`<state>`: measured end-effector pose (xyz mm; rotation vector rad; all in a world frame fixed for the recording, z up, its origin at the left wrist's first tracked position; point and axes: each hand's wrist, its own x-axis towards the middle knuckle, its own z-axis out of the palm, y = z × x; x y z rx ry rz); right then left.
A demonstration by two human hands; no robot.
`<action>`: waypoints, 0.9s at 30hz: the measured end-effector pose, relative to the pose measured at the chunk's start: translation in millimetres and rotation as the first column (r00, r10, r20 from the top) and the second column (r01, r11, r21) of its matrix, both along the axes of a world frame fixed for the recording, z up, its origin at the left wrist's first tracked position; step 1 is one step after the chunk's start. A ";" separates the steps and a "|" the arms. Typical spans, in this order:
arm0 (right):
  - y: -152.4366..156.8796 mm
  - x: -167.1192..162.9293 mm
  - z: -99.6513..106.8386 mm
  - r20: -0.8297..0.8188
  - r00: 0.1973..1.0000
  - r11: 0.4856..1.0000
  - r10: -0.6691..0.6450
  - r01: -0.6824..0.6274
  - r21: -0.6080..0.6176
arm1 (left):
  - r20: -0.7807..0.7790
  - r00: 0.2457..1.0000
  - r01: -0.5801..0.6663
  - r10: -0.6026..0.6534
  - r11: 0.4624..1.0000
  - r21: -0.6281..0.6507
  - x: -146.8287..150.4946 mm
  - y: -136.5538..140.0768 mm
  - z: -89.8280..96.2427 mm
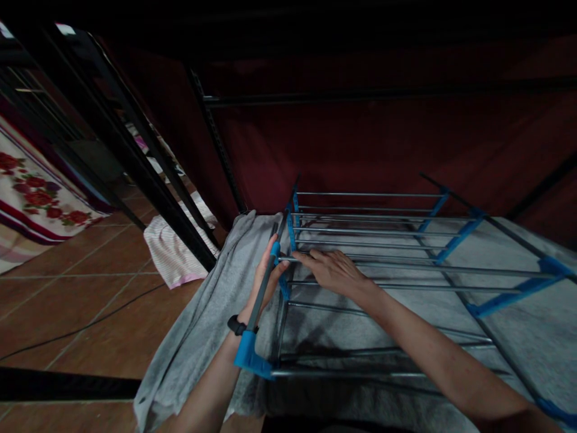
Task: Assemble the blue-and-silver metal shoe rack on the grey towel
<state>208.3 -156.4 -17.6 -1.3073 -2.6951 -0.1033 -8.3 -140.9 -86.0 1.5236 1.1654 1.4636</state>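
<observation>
one rack (383,231) end near blanket edge (192,325) | left hand (264,279) gripping joint (275,249) | right hand (336,273) over rod (428,268), grip unclear

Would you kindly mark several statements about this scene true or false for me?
1. The left hand and right hand are both at the metal rack. True.
2. The rack is all one colour. False: it has blue connectors.
3. A dark wristband is on the left wrist. True.
4. The rack stands on bare tiles. False: beneath it lies grey cloth.
5. A floral cloth shows at the picture's left. True.
</observation>
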 end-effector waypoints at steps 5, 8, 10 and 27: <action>0.8 -0.2 1.6 0.007 1.000 0.999 0.001 0.000 -0.039 | 0.030 1.000 0.005 -0.006 1.000 0.020 2.4 -0.6 -2.5; 0.9 -0.5 3.3 0.002 1.000 0.999 -0.001 0.001 -0.047 | 0.041 0.999 0.005 -0.005 1.000 -0.002 3.9 -2.6 -2.4; 1.4 -1.1 4.8 -0.002 1.000 0.999 -0.002 0.002 -0.052 | 0.044 0.999 0.006 -0.005 1.000 -0.019 4.9 -4.6 -1.3; -0.3 -13.0 -12.6 -0.077 0.995 0.992 -0.058 0.066 0.104 | 0.008 0.999 -0.044 0.044 0.999 -0.001 12.4 -8.6 9.1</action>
